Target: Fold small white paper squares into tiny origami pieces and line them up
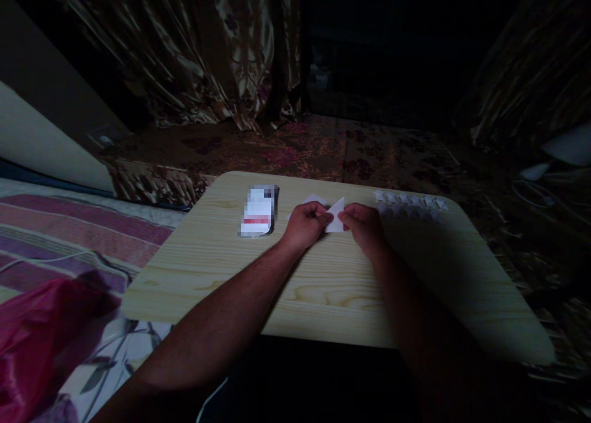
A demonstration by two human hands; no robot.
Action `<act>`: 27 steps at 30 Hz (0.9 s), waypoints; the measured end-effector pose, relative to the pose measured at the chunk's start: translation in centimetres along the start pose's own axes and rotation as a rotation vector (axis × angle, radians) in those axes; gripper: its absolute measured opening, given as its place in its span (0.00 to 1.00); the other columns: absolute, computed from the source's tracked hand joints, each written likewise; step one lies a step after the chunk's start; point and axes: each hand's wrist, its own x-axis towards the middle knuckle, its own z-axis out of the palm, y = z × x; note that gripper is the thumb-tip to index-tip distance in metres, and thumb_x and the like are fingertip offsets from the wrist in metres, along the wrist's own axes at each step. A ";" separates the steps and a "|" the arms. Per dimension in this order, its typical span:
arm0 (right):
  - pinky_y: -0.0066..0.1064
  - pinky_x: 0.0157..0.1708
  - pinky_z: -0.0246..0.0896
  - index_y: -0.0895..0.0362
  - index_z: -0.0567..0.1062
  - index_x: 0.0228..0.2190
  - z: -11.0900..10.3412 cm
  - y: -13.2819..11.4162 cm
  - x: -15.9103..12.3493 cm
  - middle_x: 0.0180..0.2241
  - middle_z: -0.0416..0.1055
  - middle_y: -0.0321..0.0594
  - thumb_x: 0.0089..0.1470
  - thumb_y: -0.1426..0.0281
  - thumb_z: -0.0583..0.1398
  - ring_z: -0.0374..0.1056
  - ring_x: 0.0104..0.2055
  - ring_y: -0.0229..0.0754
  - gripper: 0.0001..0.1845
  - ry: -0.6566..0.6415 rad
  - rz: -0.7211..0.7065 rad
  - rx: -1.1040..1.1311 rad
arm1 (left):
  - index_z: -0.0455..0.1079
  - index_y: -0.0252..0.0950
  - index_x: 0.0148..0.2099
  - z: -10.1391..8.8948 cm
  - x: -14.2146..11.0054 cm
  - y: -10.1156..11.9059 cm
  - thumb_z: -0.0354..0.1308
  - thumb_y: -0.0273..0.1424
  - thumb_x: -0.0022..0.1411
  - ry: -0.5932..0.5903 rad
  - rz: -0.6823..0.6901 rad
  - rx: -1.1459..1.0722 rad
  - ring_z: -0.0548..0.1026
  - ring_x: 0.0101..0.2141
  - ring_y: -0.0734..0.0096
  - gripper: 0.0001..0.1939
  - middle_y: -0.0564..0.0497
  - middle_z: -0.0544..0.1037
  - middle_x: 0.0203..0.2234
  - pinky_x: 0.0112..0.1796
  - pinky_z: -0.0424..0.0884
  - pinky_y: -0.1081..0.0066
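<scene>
A folded sheet of white paper (336, 221) with a pointed top is held up between both hands, over the middle of the wooden table. My left hand (305, 226) pinches its left edge between thumb and fingers. On the opposite edge, my right hand (364, 226) is closed in a pinch too. Just behind my left hand lies more white paper (314, 198), partly hidden by the fingers. To the right of my right hand, several small folded white paper pieces (404, 199) stand in two rows near the table's far edge.
A phone (257, 210) with a lit, blurred-out screen lies left of my hands on the light wooden table (207, 275). Left of the table is a bed with a striped cover (92, 226) and a pink bag (46, 337). Patterned curtains (249, 53) hang behind.
</scene>
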 end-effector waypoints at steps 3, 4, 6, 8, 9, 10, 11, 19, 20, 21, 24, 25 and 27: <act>0.25 0.21 0.54 0.58 0.74 0.23 0.1 0.0 0.0 0.16 0.69 0.32 0.45 0.63 0.63 0.63 0.19 0.34 0.10 0.000 0.008 0.011 | 0.67 0.34 0.26 -0.1 0.1 -0.1 0.63 0.34 0.48 0.009 0.008 -0.001 0.62 0.18 0.80 0.10 0.56 0.69 0.17 0.22 0.57 0.75; 0.26 0.21 0.54 0.58 0.74 0.24 0.1 0.0 0.0 0.16 0.68 0.32 0.45 0.63 0.63 0.63 0.20 0.35 0.10 -0.011 0.012 0.014 | 0.67 0.34 0.25 -0.1 0.1 0.0 0.63 0.34 0.48 0.013 0.010 -0.007 0.62 0.18 0.80 0.10 0.56 0.69 0.17 0.22 0.57 0.75; 0.26 0.23 0.56 0.58 0.74 0.24 0.1 0.0 0.0 0.17 0.69 0.32 0.46 0.63 0.62 0.64 0.20 0.35 0.10 -0.038 0.024 0.010 | 0.67 0.34 0.25 -0.2 0.1 0.1 0.63 0.34 0.48 0.026 0.008 -0.027 0.62 0.18 0.80 0.10 0.56 0.68 0.17 0.22 0.57 0.75; 0.26 0.24 0.57 0.58 0.74 0.24 0.1 -0.1 0.0 0.17 0.70 0.33 0.46 0.64 0.61 0.65 0.21 0.36 0.10 -0.053 0.037 0.003 | 0.67 0.34 0.24 -0.2 0.2 0.4 0.63 0.34 0.48 0.036 -0.001 -0.049 0.62 0.18 0.80 0.11 0.56 0.68 0.17 0.21 0.57 0.75; 0.27 0.24 0.58 0.58 0.74 0.24 0.0 -0.1 0.0 0.17 0.70 0.33 0.45 0.64 0.61 0.65 0.21 0.36 0.09 -0.055 0.039 -0.001 | 0.67 0.34 0.24 -0.2 0.2 0.5 0.63 0.34 0.47 0.037 -0.008 -0.055 0.62 0.18 0.80 0.11 0.56 0.68 0.16 0.21 0.57 0.75; 0.27 0.24 0.58 0.58 0.74 0.24 0.0 -0.2 0.0 0.17 0.70 0.33 0.45 0.64 0.61 0.65 0.21 0.36 0.09 -0.057 0.035 -0.004 | 0.67 0.34 0.24 -0.2 0.2 0.6 0.63 0.34 0.47 0.038 -0.015 -0.060 0.62 0.18 0.80 0.10 0.56 0.68 0.16 0.21 0.57 0.75; 0.27 0.24 0.58 0.58 0.74 0.24 0.0 -0.2 0.0 0.17 0.70 0.33 0.46 0.64 0.61 0.66 0.21 0.36 0.09 -0.058 0.025 -0.008 | 0.67 0.34 0.24 -0.2 0.1 0.7 0.64 0.34 0.47 0.037 -0.022 -0.064 0.62 0.17 0.80 0.10 0.56 0.68 0.16 0.21 0.57 0.75; 0.27 0.24 0.60 0.58 0.74 0.26 0.1 -0.3 -0.1 0.18 0.70 0.34 0.46 0.62 0.61 0.67 0.21 0.37 0.11 -0.066 0.022 -0.004 | 0.66 0.34 0.24 -0.3 0.2 1.0 0.64 0.34 0.47 0.056 -0.032 -0.094 0.62 0.17 0.79 0.11 0.56 0.68 0.15 0.21 0.57 0.75; 0.27 0.23 0.60 0.58 0.74 0.26 0.1 -0.3 -0.1 0.18 0.71 0.34 0.45 0.62 0.61 0.67 0.21 0.37 0.11 -0.070 0.037 -0.002 | 0.66 0.34 0.24 -0.3 0.2 1.0 0.64 0.34 0.47 0.061 -0.033 -0.099 0.62 0.17 0.79 0.11 0.56 0.68 0.15 0.21 0.56 0.75; 0.27 0.23 0.60 0.58 0.74 0.26 0.2 -0.3 -0.2 0.18 0.71 0.34 0.45 0.62 0.62 0.67 0.21 0.37 0.11 -0.074 0.051 -0.002 | 0.66 0.34 0.24 -0.4 0.2 1.0 0.64 0.34 0.46 0.064 -0.034 -0.103 0.62 0.17 0.80 0.11 0.56 0.68 0.15 0.21 0.56 0.75; 0.28 0.23 0.61 0.58 0.74 0.27 0.2 -0.3 -0.2 0.19 0.72 0.34 0.44 0.64 0.62 0.69 0.22 0.38 0.10 -0.076 0.048 -0.008 | 0.67 0.34 0.25 -0.4 0.2 1.1 0.64 0.33 0.47 0.065 -0.033 -0.108 0.62 0.17 0.80 0.10 0.56 0.69 0.15 0.20 0.56 0.75; 0.27 0.23 0.61 0.58 0.74 0.26 0.2 -0.3 -0.2 0.19 0.72 0.34 0.44 0.64 0.62 0.69 0.22 0.38 0.09 -0.073 0.035 -0.012 | 0.67 0.34 0.25 -0.4 0.2 1.1 0.64 0.33 0.47 0.063 -0.032 -0.107 0.62 0.17 0.80 0.10 0.56 0.69 0.15 0.20 0.56 0.75; 0.27 0.23 0.61 0.58 0.74 0.26 0.2 -0.3 -0.2 0.18 0.72 0.34 0.45 0.64 0.62 0.69 0.21 0.38 0.09 -0.064 0.018 -0.025 | 0.67 0.34 0.25 -0.4 0.1 1.2 0.63 0.33 0.47 0.059 -0.032 -0.104 0.62 0.17 0.80 0.10 0.56 0.69 0.15 0.20 0.56 0.75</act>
